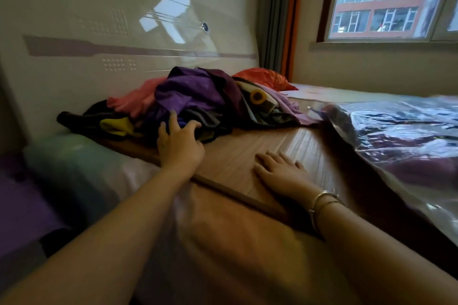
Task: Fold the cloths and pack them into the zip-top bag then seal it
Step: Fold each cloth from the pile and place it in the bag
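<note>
Where left hand meets cloth pile, fingertips blurred

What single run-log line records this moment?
stage: start, nothing folded | left hand: reaching into cloth pile | right hand: flat on wooden board | zip-top bag: unpacked, right

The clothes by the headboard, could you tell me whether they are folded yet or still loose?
Still loose. The clothes lie in one crumpled, mixed heap, with no flat edges or stack. The left hand reaches into the heap.
</note>
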The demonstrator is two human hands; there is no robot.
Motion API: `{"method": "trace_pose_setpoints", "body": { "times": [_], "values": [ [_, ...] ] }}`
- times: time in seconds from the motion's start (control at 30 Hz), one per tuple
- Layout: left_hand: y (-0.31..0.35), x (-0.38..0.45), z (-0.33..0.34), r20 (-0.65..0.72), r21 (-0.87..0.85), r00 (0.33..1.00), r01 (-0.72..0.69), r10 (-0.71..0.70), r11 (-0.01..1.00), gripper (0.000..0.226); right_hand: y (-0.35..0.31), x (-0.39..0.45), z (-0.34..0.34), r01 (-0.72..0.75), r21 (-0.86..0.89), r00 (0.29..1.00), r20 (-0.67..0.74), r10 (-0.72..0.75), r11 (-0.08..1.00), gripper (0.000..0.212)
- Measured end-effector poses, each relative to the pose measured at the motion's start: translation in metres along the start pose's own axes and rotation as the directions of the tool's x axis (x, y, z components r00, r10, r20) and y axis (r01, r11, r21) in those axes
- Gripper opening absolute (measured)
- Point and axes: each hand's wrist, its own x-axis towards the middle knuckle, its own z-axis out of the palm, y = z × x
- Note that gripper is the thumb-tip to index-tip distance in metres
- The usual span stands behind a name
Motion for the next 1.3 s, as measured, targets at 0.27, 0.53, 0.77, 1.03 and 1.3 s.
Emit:
{"method": "trace_pose_setpoints", "body": {
  "times": [0.27, 0.53, 0.77, 1.03, 1.3],
  "values": [
    [-0.018, 0.047, 0.028, -0.031, 0.109, 0.995, 0.096, -0.093, 0.989, 0.040, 0.009, 0.012, 0.005, 0.037, -0.026, 0.999, -0.018, -0.037, 0.999, 0.056],
    [0.036, -0.012, 0.023, -0.013, -0.240, 0.992, -0.127, 0.127, 0.962, 0.030, 0.006, 0.002, -0.010, 0.002, 0.194, 1.000, 0.024, -0.007, 0.981, 0.054],
    [0.076, -0.119, -0.013, 0.281, -0.560, 0.862, -0.208, 0.421, 0.802, 0.042, -0.013, -0.077, -0.044, -0.255, 0.955, 0.957, 0.227, 0.182, 0.151, 0.047],
    [0.093, -0.228, -0.070, 0.407, -0.796, 0.726, -0.017, 0.555, 0.606, 0.040, 0.007, -0.194, -0.052, -0.276, 0.856, 0.957, 0.202, 0.209, 0.436, 0.048],
    [0.084, -0.245, -0.051, 0.087, -0.405, 0.994, -0.023, 0.064, 0.914, 0.050, 0.048, -0.297, -0.075, -0.247, 0.829, 0.960, 0.139, 0.243, 0.501, 0.024]
  ]
}}
